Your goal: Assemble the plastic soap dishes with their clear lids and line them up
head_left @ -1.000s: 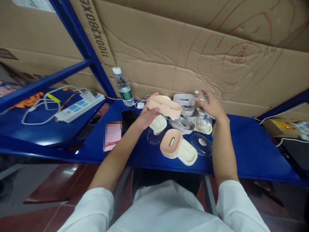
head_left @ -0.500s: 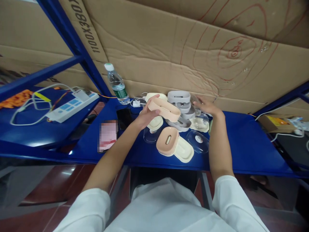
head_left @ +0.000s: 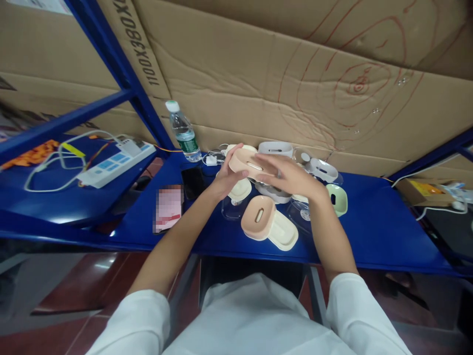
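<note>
My left hand point(head_left: 227, 175) is closed round the left end of a peach soap dish point(head_left: 242, 160) with a slot in its floor, raised above the table and tilted toward me. Across the dish's right end lies my right hand point(head_left: 286, 172), fingers over the rim and thumb below; its palm side is hidden. Under both hands, a grey dish point(head_left: 279, 194) is partly covered. In front, another peach soap dish point(head_left: 254, 217) rests against a cream tray point(head_left: 284, 230). A cream lid point(head_left: 240, 190) lies below my left hand.
A grey dish point(head_left: 275, 147) stands behind, another grey piece point(head_left: 325, 170) and a green dish point(head_left: 337, 199) to the right. Clear covers point(head_left: 231, 209) lie about. Leftward are a water bottle point(head_left: 185, 135), a black phone point(head_left: 192, 182) and a power strip point(head_left: 116, 165). Cardboard point(head_left: 236, 88) walls the back.
My right hand has come left from the clear and grey pieces onto the held peach dish. The dish has tipped so its inside shows. The green dish at right is now uncovered.
</note>
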The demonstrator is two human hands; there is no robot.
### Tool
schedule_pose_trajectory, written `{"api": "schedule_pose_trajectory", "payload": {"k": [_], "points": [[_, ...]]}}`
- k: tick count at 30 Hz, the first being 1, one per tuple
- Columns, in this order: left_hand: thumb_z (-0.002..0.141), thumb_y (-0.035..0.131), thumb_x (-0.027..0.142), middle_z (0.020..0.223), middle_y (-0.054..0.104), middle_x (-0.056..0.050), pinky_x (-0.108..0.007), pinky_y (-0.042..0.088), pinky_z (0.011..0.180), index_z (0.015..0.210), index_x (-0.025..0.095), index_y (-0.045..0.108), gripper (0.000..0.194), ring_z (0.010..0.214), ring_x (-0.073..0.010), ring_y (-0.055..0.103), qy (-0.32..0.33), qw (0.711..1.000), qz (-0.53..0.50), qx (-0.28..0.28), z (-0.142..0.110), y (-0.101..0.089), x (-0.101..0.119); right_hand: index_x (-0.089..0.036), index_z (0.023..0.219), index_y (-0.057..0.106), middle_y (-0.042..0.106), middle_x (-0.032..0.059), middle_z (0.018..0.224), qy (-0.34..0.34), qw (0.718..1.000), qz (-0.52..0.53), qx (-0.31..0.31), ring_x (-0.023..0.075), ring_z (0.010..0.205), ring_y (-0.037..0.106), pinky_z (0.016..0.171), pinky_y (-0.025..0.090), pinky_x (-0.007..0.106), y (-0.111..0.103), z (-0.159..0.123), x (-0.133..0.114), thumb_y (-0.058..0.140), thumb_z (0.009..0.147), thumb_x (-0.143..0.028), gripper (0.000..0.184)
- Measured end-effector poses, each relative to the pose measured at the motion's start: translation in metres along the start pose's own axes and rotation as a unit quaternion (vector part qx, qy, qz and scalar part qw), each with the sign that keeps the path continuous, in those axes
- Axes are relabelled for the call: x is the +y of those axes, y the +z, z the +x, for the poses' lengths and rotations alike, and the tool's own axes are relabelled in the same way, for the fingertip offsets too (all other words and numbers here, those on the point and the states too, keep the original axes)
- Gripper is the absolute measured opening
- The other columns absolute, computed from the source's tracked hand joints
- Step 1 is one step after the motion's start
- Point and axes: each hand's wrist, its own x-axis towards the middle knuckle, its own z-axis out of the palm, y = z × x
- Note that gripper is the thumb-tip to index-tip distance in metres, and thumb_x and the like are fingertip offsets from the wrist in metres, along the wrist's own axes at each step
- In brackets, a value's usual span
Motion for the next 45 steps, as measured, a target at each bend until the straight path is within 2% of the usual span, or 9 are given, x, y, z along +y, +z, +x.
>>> {"api": "schedule_pose_trajectory", "payload": {"k": [4,8,16,21,24,28,36,40,45], "points": [[0.073,0.1,0.043,0.153,0.061,-0.006,-0.044,0.05,0.12,0.159,0.038,0.048,0.101,0.143,-0.0306,0.059,-0.003,1.0,-0.001,0.004,0.001,0.0,0.0,-0.022,0.142,0.07,0.074,0.0122,0.141,-0.028,0.999,0.002,-0.021,0.0318,0.127,0.069,0.109,0.052,0.046,0.015,0.008,-0.006,0.054,0.11,-0.052,0.046],[0.07,0.1,0.046,0.159,0.057,-0.007,-0.048,0.048,0.122,0.157,0.038,0.051,0.099,0.148,-0.0338,0.055,-0.008,1.0,0.004,-0.003,0.003,-0.001,-0.001,-0.023,0.127,0.076,0.081,0.0059,0.11,-0.003,0.999,0.026,-0.031,0.0251,0.095,0.072,0.089,0.053,0.037,0.008,0.005,0.003,0.046,0.113,-0.051,0.043],[0.077,0.094,0.05,0.139,0.067,-0.006,-0.041,0.058,0.109,0.139,0.032,0.058,0.074,0.127,-0.026,0.069,0.039,0.995,0.033,0.086,0.015,-0.026,-0.001,-0.023,0.138,0.072,0.078,0.0077,0.132,0.068,0.994,0.012,0.084,0.0279,0.109,0.073,0.094,0.057,0.038,-0.025,-0.016,0.035,0.052,0.109,-0.057,0.049],[0.072,0.094,0.062,0.144,0.057,-0.01,-0.038,0.06,0.104,0.129,0.029,0.049,0.079,0.126,-0.0247,0.067,0.126,0.95,0.176,0.224,0.025,-0.048,-0.011,-0.021,0.137,0.074,0.081,0.0112,0.12,0.115,0.98,-0.055,0.151,0.0296,0.1,0.074,0.09,0.059,0.043,-0.048,-0.035,0.06,0.056,0.105,-0.057,0.052],[0.073,0.094,0.061,0.153,0.052,-0.016,-0.042,0.059,0.106,0.129,0.025,0.048,0.081,0.136,-0.0294,0.062,0.137,0.906,0.312,0.252,0.024,-0.056,-0.018,-0.021,0.135,0.075,0.082,0.0107,0.117,0.128,0.975,-0.077,0.166,0.0295,0.098,0.074,0.09,0.058,0.044,-0.056,-0.043,0.07,0.057,0.104,-0.056,0.05],[0.081,0.088,0.054,0.154,0.056,-0.018,-0.049,0.051,0.116,0.134,0.022,0.05,0.072,0.143,-0.0323,0.057,0.129,0.854,0.431,0.263,0.02,-0.061,-0.025,-0.022,0.135,0.074,0.081,0.0095,0.119,0.132,0.976,-0.069,0.157,0.029,0.099,0.074,0.09,0.058,0.044,-0.056,-0.045,0.077,0.056,0.105,-0.054,0.048],[0.097,0.064,0.069,0.169,0.044,-0.021,-0.057,0.029,0.132,0.149,0.021,0.053,0.071,0.16,-0.0368,0.04,0.097,0.813,0.544,0.183,0.016,-0.057,-0.02,-0.024,0.136,0.074,0.077,0.0133,0.136,0.129,0.979,-0.119,0.104,0.0364,0.126,0.07,0.11,0.05,0.056,-0.031,-0.023,0.087,0.055,0.103,-0.041,0.042],[0.098,0.056,0.079,0.178,0.025,-0.021,-0.065,0.025,0.13,0.154,0.024,0.055,0.078,0.161,-0.0421,0.036,0.051,0.807,0.566,0.163,0.014,-0.054,-0.021,-0.025,0.132,0.076,0.077,0.0139,0.134,0.128,0.973,-0.152,0.122,0.0371,0.131,0.067,0.116,0.042,0.062,-0.014,-0.011,0.09,0.052,0.103,-0.032,0.038],[0.091,0.062,0.083,0.177,0.024,-0.023,-0.067,0.021,0.13,0.154,0.023,0.055,0.088,0.158,-0.0467,0.038,0.093,0.832,0.515,0.182,0.013,-0.051,-0.021,-0.026,0.137,0.072,0.072,0.0138,0.144,0.128,0.972,-0.151,0.131,0.0389,0.139,0.061,0.119,0.035,0.069,-0.006,-0.004,0.09,0.057,0.104,-0.035,0.038]]}}
